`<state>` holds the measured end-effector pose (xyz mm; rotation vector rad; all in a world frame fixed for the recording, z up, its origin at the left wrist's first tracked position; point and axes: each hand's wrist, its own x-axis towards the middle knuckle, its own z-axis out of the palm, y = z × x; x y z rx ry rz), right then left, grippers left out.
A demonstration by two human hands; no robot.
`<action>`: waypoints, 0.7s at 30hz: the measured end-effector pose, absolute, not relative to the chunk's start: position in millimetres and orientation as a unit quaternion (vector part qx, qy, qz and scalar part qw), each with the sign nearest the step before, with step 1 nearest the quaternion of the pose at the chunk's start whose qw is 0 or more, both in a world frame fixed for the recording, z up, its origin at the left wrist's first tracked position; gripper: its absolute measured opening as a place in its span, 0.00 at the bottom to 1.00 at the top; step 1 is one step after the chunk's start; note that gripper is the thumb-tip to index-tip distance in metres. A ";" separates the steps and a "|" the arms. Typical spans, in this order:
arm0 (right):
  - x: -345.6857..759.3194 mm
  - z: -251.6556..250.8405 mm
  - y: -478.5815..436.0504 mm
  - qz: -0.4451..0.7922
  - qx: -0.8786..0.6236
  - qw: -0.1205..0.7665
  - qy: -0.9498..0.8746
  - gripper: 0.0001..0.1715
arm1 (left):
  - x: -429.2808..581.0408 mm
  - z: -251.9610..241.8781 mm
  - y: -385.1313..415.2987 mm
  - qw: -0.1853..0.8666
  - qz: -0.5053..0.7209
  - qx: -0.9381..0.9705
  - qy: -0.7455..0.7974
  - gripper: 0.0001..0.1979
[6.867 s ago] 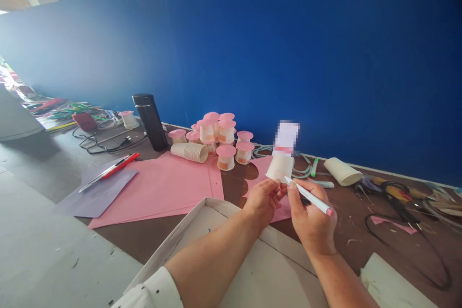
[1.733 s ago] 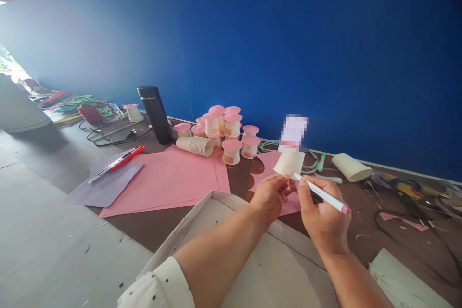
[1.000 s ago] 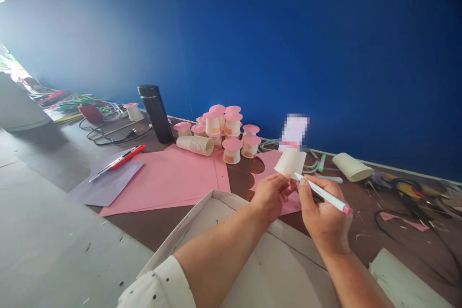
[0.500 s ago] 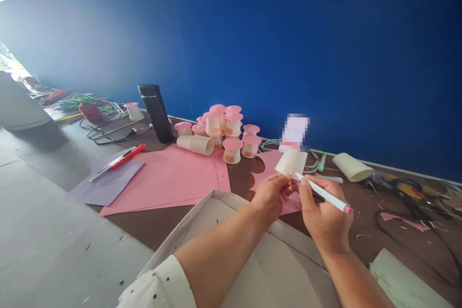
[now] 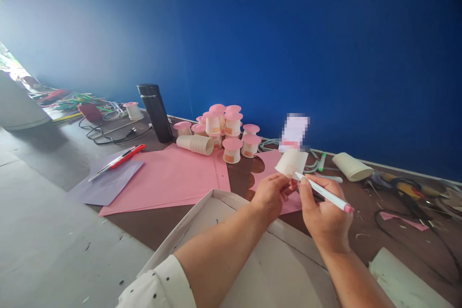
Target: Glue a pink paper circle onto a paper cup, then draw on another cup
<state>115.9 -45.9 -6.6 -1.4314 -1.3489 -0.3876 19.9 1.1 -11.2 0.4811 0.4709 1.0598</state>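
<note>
A white paper cup (image 5: 291,161) is gripped at its lower edge by my left hand (image 5: 270,196), fingers closed on it. In my right hand (image 5: 327,219) is a white marker pen (image 5: 327,194) with a pink end; its tip touches the cup's side near a faint orange-pink line. Behind the cup, a pixelated pale card (image 5: 294,132) stands against the wall. To the left, several white paper cups with pink round tops (image 5: 232,149) are grouped and partly stacked, some with orange shapes drawn on them. A nested stack of plain cups (image 5: 195,145) lies on its side before them.
Pink paper sheets (image 5: 169,178) and a purple sheet (image 5: 108,185) with a red utility knife (image 5: 126,156) lie left. A black flask (image 5: 156,114) stands near the blue wall (image 5: 231,38). A white board (image 5: 252,260) is under my forearms. Cables (image 5: 404,185) and a cup (image 5: 352,167) lie right.
Almost nothing differs. Both hands, the cup and the marker pen keep nearly the same places, and the faint line on the cup looks slightly more visible.
</note>
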 end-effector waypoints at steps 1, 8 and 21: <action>115.9 -6.5 -45.9 -0.166 -0.600 0.539 -0.568 0.12 | 19.8 -11.3 1.1 0.809 0.496 0.227 0.219 0.09; 115.6 -6.3 -46.2 -0.169 -0.596 0.538 -0.572 0.12 | 19.6 -11.1 1.0 0.809 0.494 0.236 0.215 0.08; 115.9 -5.9 -45.9 -0.164 -0.596 0.543 -0.569 0.11 | 20.0 -12.4 1.5 0.809 0.488 0.238 0.224 0.11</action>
